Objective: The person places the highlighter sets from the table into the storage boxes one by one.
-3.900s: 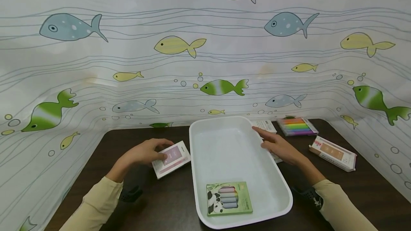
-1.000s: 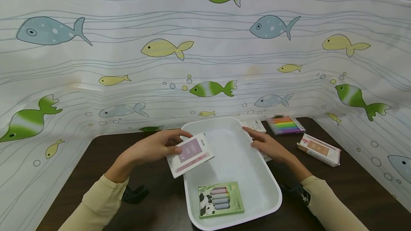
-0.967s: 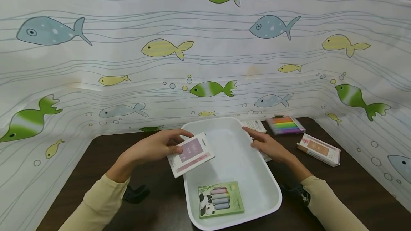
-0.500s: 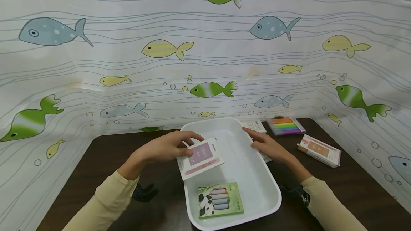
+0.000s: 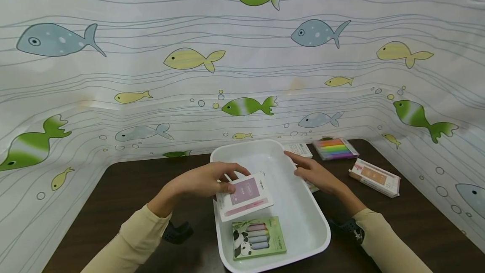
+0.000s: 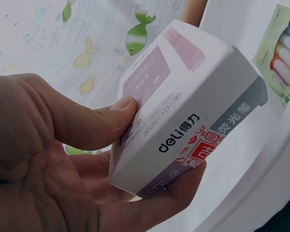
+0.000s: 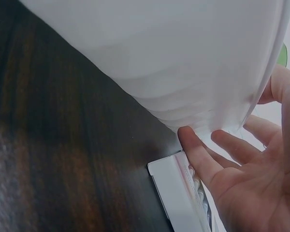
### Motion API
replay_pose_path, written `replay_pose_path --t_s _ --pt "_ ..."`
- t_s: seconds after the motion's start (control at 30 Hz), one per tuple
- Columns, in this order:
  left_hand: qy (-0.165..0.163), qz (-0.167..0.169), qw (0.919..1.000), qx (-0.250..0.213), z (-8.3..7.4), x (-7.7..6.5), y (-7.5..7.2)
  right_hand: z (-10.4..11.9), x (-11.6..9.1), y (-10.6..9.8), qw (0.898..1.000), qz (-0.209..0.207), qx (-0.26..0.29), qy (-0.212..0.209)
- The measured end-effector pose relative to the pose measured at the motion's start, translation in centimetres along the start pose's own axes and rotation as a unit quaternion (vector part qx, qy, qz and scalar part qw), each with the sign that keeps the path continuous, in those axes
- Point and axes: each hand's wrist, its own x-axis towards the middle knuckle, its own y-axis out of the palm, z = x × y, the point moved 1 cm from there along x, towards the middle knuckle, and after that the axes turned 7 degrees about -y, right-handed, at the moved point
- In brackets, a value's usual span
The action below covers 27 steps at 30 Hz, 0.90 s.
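My left hand [image 5: 206, 179] holds a white and lilac highlighter box [image 5: 247, 195], thumb on its front and fingers behind and underneath. The box is tilted over the left side of a white plastic tray [image 5: 299, 222]. In the left wrist view the highlighter box [image 6: 183, 96] shows printed lettering and a red stamp on its side. Inside the tray, at the near end, lies a green box with pandas and pastel pens [image 5: 259, 238]. My right hand [image 5: 312, 172] grips the tray's far right rim; in the right wrist view its fingers [image 7: 198, 152] lie along the outer wall.
Right of the tray, on the dark table [image 5: 125, 205], lie a rainbow-coloured pen set [image 5: 336, 149] and a white and tan box [image 5: 374, 177]. Another white box [image 5: 298, 150] is partly hidden behind the tray and right hand. A fish-printed sheet [image 5: 189, 108] encloses the back and sides.
My left hand has lifted the highlighter box from the table left of the tray and carried it right, over the tray. The right hand stays on the rim. The view has shifted slightly.
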Motion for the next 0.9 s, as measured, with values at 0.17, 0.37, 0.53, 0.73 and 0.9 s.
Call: replay_pose_path --t_s 0.17,0.37,0.53,0.73,0.9 --pt "-0.002 0.024 0.9997 -0.007 -0.3 0.2 0.7 0.0 0.0 0.0 1.0 -0.001 0.007 0.0" --pt "-0.005 0.045 0.9989 -0.007 -0.6 0.2 1.5 0.1 0.0 0.2 1.0 -0.005 0.008 0.002" --pt "-0.005 0.054 0.9985 -0.006 -0.8 0.5 2.2 -0.1 0.0 0.1 1.0 -0.01 0.004 0.004" --pt "0.007 0.073 0.9973 0.01 -1.2 0.7 3.1 -0.2 0.0 0.1 1.0 -0.01 0.001 0.007" --pt "0.002 0.091 0.9959 -0.002 -1.5 0.7 3.3 -0.3 -0.1 -0.1 1.0 -0.01 -0.004 0.006"
